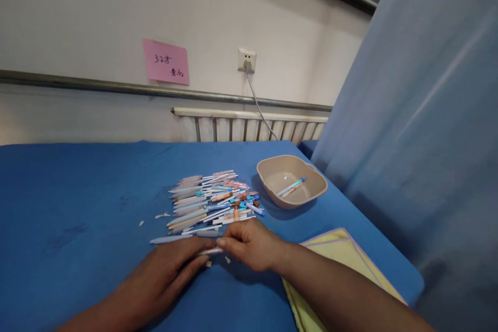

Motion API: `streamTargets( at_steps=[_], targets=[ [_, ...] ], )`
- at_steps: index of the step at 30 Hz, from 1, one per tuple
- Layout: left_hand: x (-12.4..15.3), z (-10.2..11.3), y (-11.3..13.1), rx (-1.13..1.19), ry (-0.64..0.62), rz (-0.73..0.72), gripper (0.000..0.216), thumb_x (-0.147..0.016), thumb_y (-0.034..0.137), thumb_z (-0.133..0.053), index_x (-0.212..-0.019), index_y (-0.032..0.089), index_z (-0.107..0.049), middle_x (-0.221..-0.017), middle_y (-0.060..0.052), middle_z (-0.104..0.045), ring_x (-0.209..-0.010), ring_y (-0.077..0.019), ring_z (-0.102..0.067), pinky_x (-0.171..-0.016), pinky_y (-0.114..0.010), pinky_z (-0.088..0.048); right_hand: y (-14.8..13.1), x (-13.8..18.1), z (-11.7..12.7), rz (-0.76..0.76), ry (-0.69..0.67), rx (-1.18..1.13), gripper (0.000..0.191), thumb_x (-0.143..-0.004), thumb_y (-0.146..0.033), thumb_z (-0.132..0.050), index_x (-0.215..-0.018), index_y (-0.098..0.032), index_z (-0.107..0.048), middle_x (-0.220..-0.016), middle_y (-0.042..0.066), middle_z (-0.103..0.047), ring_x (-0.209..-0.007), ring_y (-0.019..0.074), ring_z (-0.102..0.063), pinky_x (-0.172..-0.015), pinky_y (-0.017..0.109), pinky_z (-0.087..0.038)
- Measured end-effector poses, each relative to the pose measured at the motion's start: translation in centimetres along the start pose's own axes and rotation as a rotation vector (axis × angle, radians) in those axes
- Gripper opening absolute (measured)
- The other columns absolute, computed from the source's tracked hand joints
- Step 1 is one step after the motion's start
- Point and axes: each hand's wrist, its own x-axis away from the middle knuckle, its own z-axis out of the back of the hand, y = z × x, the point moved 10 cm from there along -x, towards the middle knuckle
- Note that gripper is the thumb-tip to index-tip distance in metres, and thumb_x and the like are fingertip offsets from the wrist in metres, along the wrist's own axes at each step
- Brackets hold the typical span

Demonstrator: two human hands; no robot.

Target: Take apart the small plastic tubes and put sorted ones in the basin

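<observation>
A pale pen part point(211, 251) is held between my two hands, low over the blue-covered surface. My left hand point(171, 267) closes its fingers around the left end, hiding much of it. With thumb and bent fingers, my right hand point(252, 245) pinches the other end. Just beyond my hands lies a loose heap of pens and pen parts point(210, 202): grey and peach barrels, thin white refills, and blue, teal and brown end pieces. A light blue-grey barrel point(170, 239) lies along the near side of the heap, right above my left hand.
A beige bowl point(268, 166) with a couple of pens point(292, 185) inside stands right of the heap. A folded yellow cloth point(338, 249) lies under my right forearm. Small white bits point(141, 223) are scattered at left. A blue curtain point(412, 114) hangs at right; a socket point(246, 60) is on the wall.
</observation>
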Motion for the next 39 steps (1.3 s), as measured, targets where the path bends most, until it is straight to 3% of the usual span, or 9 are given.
streamTargets(
  at_steps=[3, 7, 10, 14, 20, 24, 27, 33, 39],
  targets=[
    [0.0, -0.1, 0.5, -0.041, -0.021, -0.039, 0.024, -0.091, 0.033, -0.048, -0.11, 0.03, -0.063, -0.099, -0.001, -0.071, -0.087, -0.02, -0.065, -0.078, -0.027, -0.051, 0.1, -0.1, -0.3, -0.009, -0.014, -0.051, 0.035, -0.093, -0.043, -0.046, -0.075, -0.017, -0.061, -0.059, -0.003, -0.058, -0.055, 0.0096, -0.051, -0.05, 0.019, -0.032],
    [-0.3, -0.2, 0.2, -0.063, -0.053, 0.016, 0.023, -0.092, 0.035, -0.044, -0.099, 0.025, -0.065, -0.089, -0.002, -0.07, -0.078, -0.0186, -0.064, -0.07, -0.025, -0.05, -1.1, 0.4, 0.8, 0.027, 0.052, 0.033, 0.027, -0.08, -0.042, -0.066, -0.093, -0.02, -0.06, -0.079, -0.001, -0.066, -0.068, 0.0128, -0.057, -0.058, 0.021, -0.037],
    [-0.2, -0.5, 0.2, -0.095, -0.073, 0.027, 0.026, -0.094, 0.036, -0.041, -0.101, 0.024, -0.063, -0.089, -0.002, -0.069, -0.08, -0.0179, -0.063, -0.072, -0.025, -0.048, -2.0, 0.8, 1.3, 0.093, 0.058, 0.097, 0.012, -0.085, -0.031, -0.06, -0.085, -0.019, -0.061, -0.079, 0.0, -0.066, -0.072, 0.0131, -0.058, -0.063, 0.021, -0.038],
    [0.1, -0.9, 0.4, -0.138, -0.067, -0.002, 0.026, -0.095, 0.034, -0.041, -0.109, 0.024, -0.061, -0.098, -0.003, -0.069, -0.087, -0.0184, -0.063, -0.077, -0.027, -0.046, -1.3, 0.9, 0.7, 0.055, -0.007, 0.067, 0.027, -0.093, -0.032, -0.047, -0.075, -0.018, -0.061, -0.064, -0.001, -0.063, -0.059, 0.0113, -0.054, -0.054, 0.02, -0.035],
    [0.3, -1.2, 0.4, -0.149, -0.086, 0.027, 0.025, -0.094, 0.035, -0.042, -0.104, 0.023, -0.062, -0.093, -0.003, -0.069, -0.083, -0.0185, -0.062, -0.072, -0.026, -0.045, -1.6, 1.3, 0.7, 0.085, 0.018, 0.017, 0.016, -0.081, -0.03, -0.064, -0.091, -0.019, -0.059, -0.079, 0.0, -0.066, -0.069, 0.0131, -0.058, -0.06, 0.021, -0.038],
    [0.4, -1.2, 0.2, -0.095, -0.062, 0.044, 0.023, -0.091, 0.032, -0.048, -0.109, 0.024, -0.06, -0.099, -0.003, -0.069, -0.087, -0.0192, -0.062, -0.075, -0.027, -0.046, -1.9, 1.4, 0.7, 0.123, 0.005, 0.047, 0.005, -0.086, -0.024, -0.058, -0.087, -0.019, -0.059, -0.079, 0.0, -0.066, -0.07, 0.0137, -0.059, -0.064, 0.023, -0.041],
    [0.4, -0.8, -0.6, -0.012, -0.003, 0.087, 0.033, -0.087, 0.033, -0.053, -0.119, 0.025, -0.054, -0.104, -0.005, -0.068, -0.088, -0.0205, -0.062, -0.077, -0.03, -0.047, -2.1, 1.4, 1.3, 0.163, 0.023, 0.053, 0.01, -0.089, -0.021, -0.053, -0.096, -0.02, -0.059, -0.086, 0.003, -0.067, -0.078, 0.0154, -0.061, -0.07, 0.026, -0.044],
    [0.5, 1.3, -2.9, 0.149, 0.212, 0.237, 0.053, -0.088, 0.036, -0.052, -0.136, 0.02, -0.036, -0.105, -0.008, -0.064, -0.077, -0.0181, -0.061, -0.072, -0.031, -0.05, -3.1, 1.7, 4.4, 0.27, 0.12, 0.229, 0.024, -0.092, -0.016, -0.047, -0.111, -0.021, -0.059, -0.102, 0.008, -0.065, -0.096, 0.0194, -0.059, -0.082, 0.032, -0.043],
    [0.2, 1.1, -3.4, 0.245, 0.185, 0.246, 0.044, -0.09, 0.037, -0.048, -0.129, 0.018, -0.043, -0.098, -0.006, -0.065, -0.073, -0.0168, -0.061, -0.066, -0.028, -0.05, 0.4, 2.5, 12.1, 0.162, 0.383, 0.4, 0.019, -0.09, -0.019, -0.05, -0.103, -0.022, -0.063, -0.096, 0.006, -0.069, -0.092, 0.0212, -0.061, -0.084, 0.036, -0.04]
  ],
)
